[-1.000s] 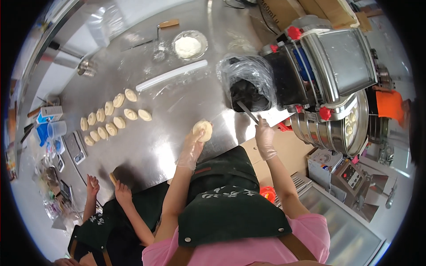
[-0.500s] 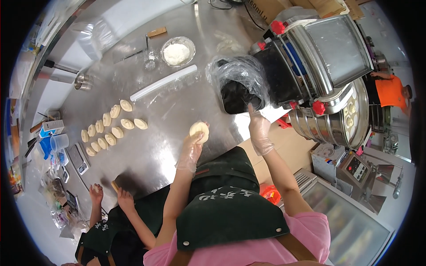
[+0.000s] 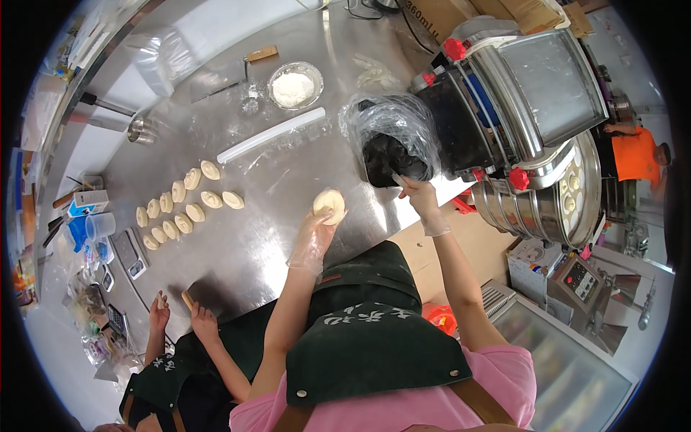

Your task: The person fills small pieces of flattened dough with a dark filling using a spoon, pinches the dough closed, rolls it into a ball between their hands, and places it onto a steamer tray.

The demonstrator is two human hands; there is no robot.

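Observation:
My gloved left hand (image 3: pixel 315 234) holds a flat pale dough round (image 3: pixel 329 203) above the steel table (image 3: pixel 230 245), fingers curled round its edge and under it. My gloved right hand (image 3: pixel 423 198) grips a thin flat spatula (image 3: pixel 398 178), its blade in the dark filling (image 3: pixel 389 155) of a container lined with crumpled clear plastic (image 3: pixel 389 108). Several folded pale dough pieces (image 3: pixel 192 178) lie in two rows at the left of the table. A white rolling rod (image 3: pixel 270 135) lies beyond my hands.
A flour bowl (image 3: pixel 294 88) and a scraper (image 3: pixel 216 90) sit at the back. A roller machine (image 3: pixel 533 93) and round steamers (image 3: pixel 533 209) stand right, scales (image 3: pixel 133 252) left. A co-worker's hand (image 3: pixel 205 324) is beside me at lower left; another person in orange (image 3: pixel 637 158) is far right.
My right hand has dipped the spatula further into the dark filling, so less of its blade shows. My left hand keeps hold of the dough round with slight shifts.

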